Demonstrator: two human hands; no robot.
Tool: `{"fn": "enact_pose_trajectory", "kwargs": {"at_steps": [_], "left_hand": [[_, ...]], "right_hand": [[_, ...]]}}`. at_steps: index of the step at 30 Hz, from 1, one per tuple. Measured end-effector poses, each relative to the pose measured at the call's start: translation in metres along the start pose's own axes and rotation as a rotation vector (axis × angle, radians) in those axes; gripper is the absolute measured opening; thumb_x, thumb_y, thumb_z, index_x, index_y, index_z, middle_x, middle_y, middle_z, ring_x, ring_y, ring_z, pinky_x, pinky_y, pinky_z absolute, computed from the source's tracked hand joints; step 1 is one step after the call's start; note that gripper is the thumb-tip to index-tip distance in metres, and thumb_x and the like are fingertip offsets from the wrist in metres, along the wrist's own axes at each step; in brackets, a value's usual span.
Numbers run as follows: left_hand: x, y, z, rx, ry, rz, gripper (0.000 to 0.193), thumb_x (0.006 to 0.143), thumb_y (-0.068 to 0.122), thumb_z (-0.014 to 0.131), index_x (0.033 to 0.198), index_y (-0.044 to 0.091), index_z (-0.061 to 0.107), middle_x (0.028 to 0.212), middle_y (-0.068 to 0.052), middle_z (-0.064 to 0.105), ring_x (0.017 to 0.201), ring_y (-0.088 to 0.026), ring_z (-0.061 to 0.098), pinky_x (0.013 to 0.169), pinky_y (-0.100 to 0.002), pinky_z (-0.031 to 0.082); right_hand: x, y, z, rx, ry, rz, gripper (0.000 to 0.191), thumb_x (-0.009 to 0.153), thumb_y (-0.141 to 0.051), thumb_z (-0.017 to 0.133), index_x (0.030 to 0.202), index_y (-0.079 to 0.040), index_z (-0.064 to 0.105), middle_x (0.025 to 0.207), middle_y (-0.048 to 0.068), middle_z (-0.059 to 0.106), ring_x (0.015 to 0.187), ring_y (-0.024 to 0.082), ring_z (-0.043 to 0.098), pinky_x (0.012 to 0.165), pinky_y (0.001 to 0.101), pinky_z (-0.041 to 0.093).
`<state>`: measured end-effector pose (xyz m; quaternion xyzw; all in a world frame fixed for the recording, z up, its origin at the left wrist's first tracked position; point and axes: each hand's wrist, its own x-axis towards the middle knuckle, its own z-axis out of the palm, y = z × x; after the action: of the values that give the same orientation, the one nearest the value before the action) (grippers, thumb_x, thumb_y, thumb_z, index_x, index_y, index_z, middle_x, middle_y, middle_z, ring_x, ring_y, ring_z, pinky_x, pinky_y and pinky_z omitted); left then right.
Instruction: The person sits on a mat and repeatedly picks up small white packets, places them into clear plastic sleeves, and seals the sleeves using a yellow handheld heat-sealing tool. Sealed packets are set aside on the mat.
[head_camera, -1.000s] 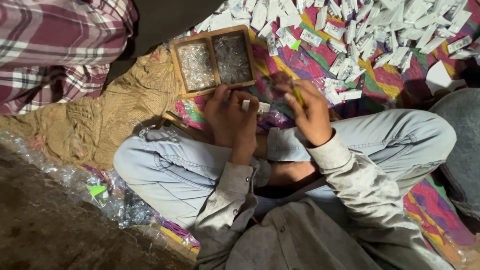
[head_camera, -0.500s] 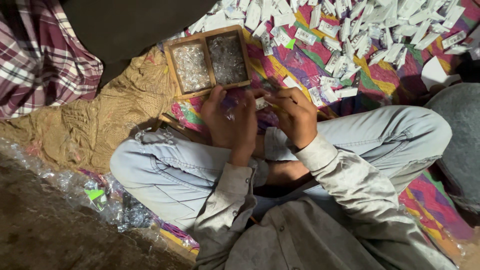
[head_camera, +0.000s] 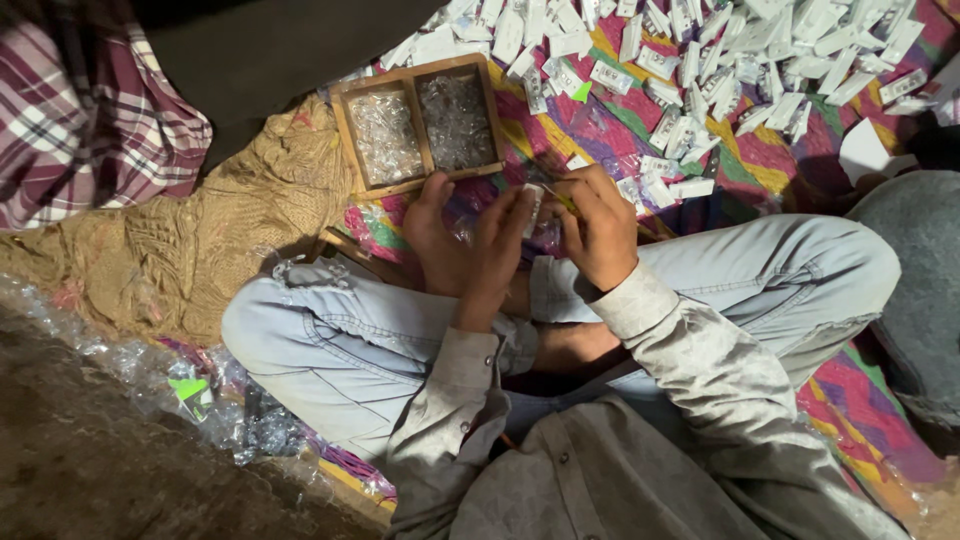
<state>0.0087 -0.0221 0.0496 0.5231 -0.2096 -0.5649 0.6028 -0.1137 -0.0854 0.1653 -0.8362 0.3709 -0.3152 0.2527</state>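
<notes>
I sit cross-legged in pale jeans on a colourful patterned cloth (head_camera: 770, 160). My left hand (head_camera: 465, 245) and my right hand (head_camera: 600, 225) meet over my lap, both pinching a small white packet (head_camera: 533, 208) between them. Just beyond my fingers stands a wooden two-compartment box (head_camera: 345, 130) filled with small clear, shiny pieces. A large heap of similar small white packets (head_camera: 720, 60) covers the cloth at the upper right.
A tan woven sack (head_camera: 200, 250) lies to the left. A person in a plaid garment (head_camera: 90, 120) sits at the upper left. Crumpled clear plastic (head_camera: 170, 380) runs along the lower left. A grey rounded thing (head_camera: 915, 270) sits at right.
My hands have shifted slightly and my left fingers have come up around the packet. The camera view has drifted, so the wooden box sits a little lower and more to the right in the frame.
</notes>
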Motion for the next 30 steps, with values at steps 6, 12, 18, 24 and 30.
{"fn": "enact_pose_trajectory", "kwargs": {"at_steps": [6,12,18,24,30], "left_hand": [[-0.023,0.023,0.012,0.505,0.614,0.665,0.076,0.084,0.016,0.087,0.139,-0.006,0.04,0.131,-0.011,0.044,0.126,-0.019,0.045,0.105,-0.028,0.045],[-0.005,0.011,0.0,-0.127,0.457,0.257,0.058,0.095,0.014,0.077,0.138,-0.008,0.045,0.127,-0.009,0.053,0.122,-0.017,0.052,0.102,-0.029,0.051],[-0.01,0.035,0.005,-0.755,0.279,-0.053,0.023,0.097,0.009,0.061,0.116,0.017,0.052,0.097,-0.006,0.063,0.086,-0.021,0.063,0.071,-0.036,0.053],[-0.017,0.082,0.01,-0.725,0.226,0.191,0.011,0.104,0.006,0.059,0.093,0.006,0.056,0.088,-0.006,0.057,0.078,-0.019,0.059,0.075,-0.045,0.058],[-0.009,0.077,0.0,-0.839,0.213,0.221,0.012,0.105,0.012,0.064,0.099,0.005,0.057,0.09,-0.005,0.056,0.081,-0.017,0.055,0.078,-0.039,0.053]], "right_hand": [[-0.002,-0.004,0.008,-0.072,-0.01,-0.034,0.027,0.084,0.005,0.07,0.109,-0.002,0.068,0.103,0.014,0.066,0.087,0.036,0.068,0.07,0.0416,0.053],[-0.009,-0.016,0.018,0.089,-0.074,-0.075,0.034,0.078,0.01,0.06,0.109,-0.002,0.067,0.111,0.014,0.067,0.102,0.036,0.07,0.082,0.0383,0.058],[-0.013,-0.008,0.016,0.107,-0.103,-0.011,0.024,0.085,0.007,0.067,0.107,-0.002,0.067,0.109,0.013,0.068,0.1,0.034,0.071,0.081,0.0376,0.057],[-0.021,-0.006,0.013,0.091,-0.194,-0.1,0.029,0.082,0.007,0.066,0.108,-0.005,0.071,0.104,0.013,0.067,0.092,0.034,0.069,0.076,0.0401,0.056],[-0.018,-0.002,0.003,0.25,-0.344,-0.276,0.036,0.077,0.007,0.063,0.11,-0.007,0.07,0.111,0.014,0.068,0.096,0.035,0.07,0.076,0.0397,0.057]]}}
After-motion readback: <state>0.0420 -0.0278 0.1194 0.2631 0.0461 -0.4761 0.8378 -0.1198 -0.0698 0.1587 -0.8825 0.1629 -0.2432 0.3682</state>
